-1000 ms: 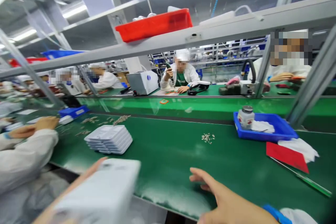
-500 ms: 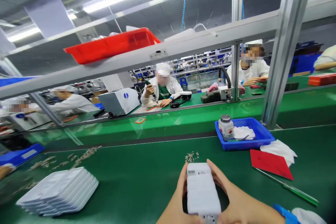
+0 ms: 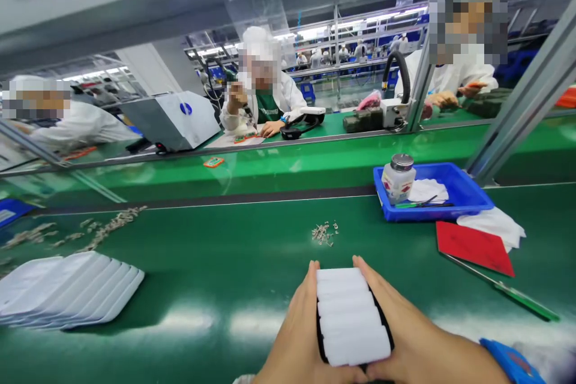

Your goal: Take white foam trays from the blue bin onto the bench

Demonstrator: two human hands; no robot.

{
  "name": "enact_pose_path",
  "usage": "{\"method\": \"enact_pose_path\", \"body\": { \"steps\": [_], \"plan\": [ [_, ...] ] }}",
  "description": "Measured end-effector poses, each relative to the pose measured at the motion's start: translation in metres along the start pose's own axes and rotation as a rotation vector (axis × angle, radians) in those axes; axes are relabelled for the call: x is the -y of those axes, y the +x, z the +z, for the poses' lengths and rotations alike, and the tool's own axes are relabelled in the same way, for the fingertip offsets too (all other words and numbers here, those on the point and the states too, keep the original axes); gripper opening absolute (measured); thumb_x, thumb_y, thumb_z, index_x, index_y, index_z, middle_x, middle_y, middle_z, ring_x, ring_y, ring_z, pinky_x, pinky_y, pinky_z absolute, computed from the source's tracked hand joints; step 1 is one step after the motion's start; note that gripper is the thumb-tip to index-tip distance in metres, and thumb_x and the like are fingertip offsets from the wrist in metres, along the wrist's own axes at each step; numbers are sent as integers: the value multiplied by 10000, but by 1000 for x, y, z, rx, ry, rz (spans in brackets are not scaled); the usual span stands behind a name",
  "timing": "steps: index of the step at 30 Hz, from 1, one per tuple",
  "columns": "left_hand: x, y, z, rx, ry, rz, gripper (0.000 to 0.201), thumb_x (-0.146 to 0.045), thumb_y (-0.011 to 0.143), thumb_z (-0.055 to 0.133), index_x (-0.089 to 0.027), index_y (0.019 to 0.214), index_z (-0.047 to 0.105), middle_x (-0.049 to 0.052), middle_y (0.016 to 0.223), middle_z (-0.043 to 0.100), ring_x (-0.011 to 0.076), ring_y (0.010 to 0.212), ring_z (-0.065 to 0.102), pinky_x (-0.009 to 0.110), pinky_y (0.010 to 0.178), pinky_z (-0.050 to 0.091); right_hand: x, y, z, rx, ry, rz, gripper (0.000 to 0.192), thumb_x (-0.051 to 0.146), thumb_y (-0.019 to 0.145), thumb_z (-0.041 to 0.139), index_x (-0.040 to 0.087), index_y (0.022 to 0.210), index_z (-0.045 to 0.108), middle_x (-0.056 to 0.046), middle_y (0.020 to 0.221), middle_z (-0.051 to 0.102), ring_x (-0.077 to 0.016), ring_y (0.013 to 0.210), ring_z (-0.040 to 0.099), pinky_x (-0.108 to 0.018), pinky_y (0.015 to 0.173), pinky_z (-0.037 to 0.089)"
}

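A stack of white plastic casings (image 3: 353, 315) is gripped between both of my hands at the bottom middle, seen from its end. Dark gaps or edges show along its two sides. My left hand (image 3: 297, 330) presses the stack's left side with fingers stretched forward. Against the right side lies my right hand (image 3: 400, 324), its thumb at the near lower edge. Just beyond the stack, a small pile of tiny metal parts (image 3: 323, 233) lies on the green work surface (image 3: 216, 264). More white casings (image 3: 76, 291) are stacked slantwise at the left.
Back right stands a blue tray (image 3: 468, 192) with a lidded jar (image 3: 398, 180) and white cloth. A red sheet (image 3: 474, 247) and a green-handled tool (image 3: 526, 300) lie nearer. Loose small parts (image 3: 112, 228) spread far left. Co-workers sit beyond the metal frame.
My view has tilted downward, so the bench sits higher in the picture. The held stack has turned in my hands: its ridged white end now shows instead of the face with cut-outs.
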State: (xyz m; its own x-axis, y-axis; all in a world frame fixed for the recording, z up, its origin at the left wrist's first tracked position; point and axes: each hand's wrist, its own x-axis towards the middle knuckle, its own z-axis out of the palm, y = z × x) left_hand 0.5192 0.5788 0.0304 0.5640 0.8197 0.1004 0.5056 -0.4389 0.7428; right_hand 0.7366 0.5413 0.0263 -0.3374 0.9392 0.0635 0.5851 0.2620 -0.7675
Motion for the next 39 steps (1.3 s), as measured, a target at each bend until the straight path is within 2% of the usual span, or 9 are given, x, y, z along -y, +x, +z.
{"method": "enact_pose_path", "body": {
  "steps": [5,12,21,26,28,32,34,37,39],
  "plan": [
    [-7,2,-2,-30,36,17,1328,-526,604,807,-366,1434,-217,190,1479,293,419,1342,355,647,1007,386,-1,-1,1,-32,-46,-58,1223,227,653,777,108,1501,-95,-244,1510,175,-361,1386,222,-533,1092,312],
    [-9,-1,-3,0,-22,-42,1328,-592,497,838,-349,1446,-58,160,1364,342,398,1251,435,593,966,444,-4,3,0,-61,-103,-231,1307,234,555,775,111,1488,-132,-249,1485,224,-418,1339,293,-564,1061,330],
    [-12,0,-3,-12,-109,-57,1251,-479,571,834,-284,1460,-24,167,1396,317,360,1277,416,562,1031,393,-6,6,0,-25,-4,-39,1185,192,488,689,106,1498,76,-229,1451,285,-412,1313,331,-552,1057,327],
    [-11,-1,1,-69,25,9,1170,-433,592,802,-215,1455,42,189,1363,369,363,1252,443,550,1012,423,4,0,-7,-41,-69,-187,1136,158,554,638,108,1510,27,-221,1531,106,-380,1382,218,-526,1069,329],
    [-10,-2,2,-98,63,13,1137,-380,587,792,-208,1444,64,193,1371,363,373,1267,427,556,1014,421,16,-4,-13,-44,-150,-303,998,142,651,619,175,1516,124,-155,1558,22,-355,1403,148,-525,1087,299],
    [-10,-2,1,-115,52,29,1059,-285,582,759,-207,1411,105,176,1346,384,351,1235,460,533,1000,443,23,-2,-23,47,-318,-587,652,400,887,616,257,1460,341,-60,1499,318,-324,1408,149,-562,1140,100],
    [-12,-1,0,-113,54,36,1049,-297,578,765,-202,1396,116,172,1326,394,343,1214,477,529,997,445,13,4,-25,-40,-327,-573,605,510,968,436,219,1480,297,-72,1476,364,-317,1412,151,-576,1140,79],
    [-15,1,-2,-106,75,39,1062,-292,577,768,-221,1394,95,165,1327,388,341,1215,471,537,999,436,-2,10,-26,-280,-345,-420,574,467,1019,224,176,1511,181,-129,1542,191,-340,1417,108,-619,1111,120],
    [-16,1,-2,-95,80,42,1075,-277,570,773,-236,1392,81,161,1334,381,347,1225,461,546,999,432,-1,9,-26,-310,-346,-420,613,519,1014,203,187,1521,119,-140,1560,92,-357,1415,94,-624,1107,117]
  ]
}}
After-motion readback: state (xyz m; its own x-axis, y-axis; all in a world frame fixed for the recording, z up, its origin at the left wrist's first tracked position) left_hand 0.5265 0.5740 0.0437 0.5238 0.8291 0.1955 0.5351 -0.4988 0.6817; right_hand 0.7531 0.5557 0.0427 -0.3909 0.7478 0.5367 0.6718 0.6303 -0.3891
